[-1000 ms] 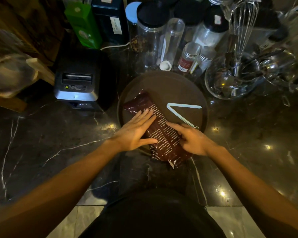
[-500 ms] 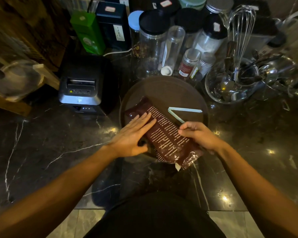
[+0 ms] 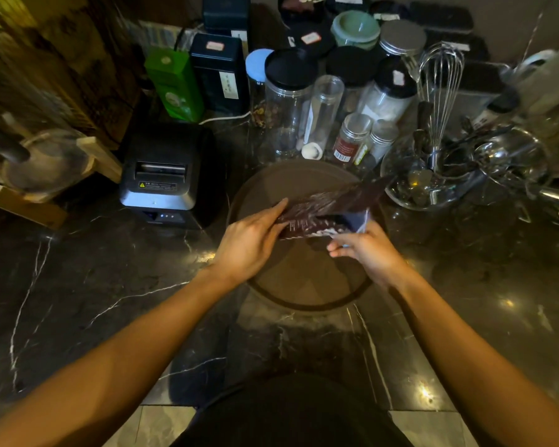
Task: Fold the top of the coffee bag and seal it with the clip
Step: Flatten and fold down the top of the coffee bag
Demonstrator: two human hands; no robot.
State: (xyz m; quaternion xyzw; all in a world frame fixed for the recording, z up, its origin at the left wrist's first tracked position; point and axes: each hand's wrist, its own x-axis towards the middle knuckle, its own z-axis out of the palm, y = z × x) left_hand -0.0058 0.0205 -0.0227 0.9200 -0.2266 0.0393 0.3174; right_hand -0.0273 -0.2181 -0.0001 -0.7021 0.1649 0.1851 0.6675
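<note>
- A dark marbled surface (image 3: 78, 285) is seen, veined in white, with a crowd of goods along its back edge.
- A round brown tray (image 3: 304, 285) is set in the middle of it.
- A small black printer (image 3: 162, 175) is placed left of the tray; a yellow warning sticker is borne on its front, the print too small to be read.
- A green box (image 3: 175, 85) and a dark tin (image 3: 220, 75) are stood behind the printer; their labels cannot be read.
- Jars (image 3: 288, 101) with black lids are ranged behind the tray, some tagged in white; no writing can be made out.
- A whisk (image 3: 439, 91) is stood in a glass bowl (image 3: 410, 188) at the right.
- The bag (image 3: 329, 204), dark brown with lines of white print blurred past reading, is held lifted over the tray.
- The left hand (image 3: 249, 243) is closed on the bag's left end.
- The right hand (image 3: 365, 250) is pinched on the bag's lower right edge.
</note>
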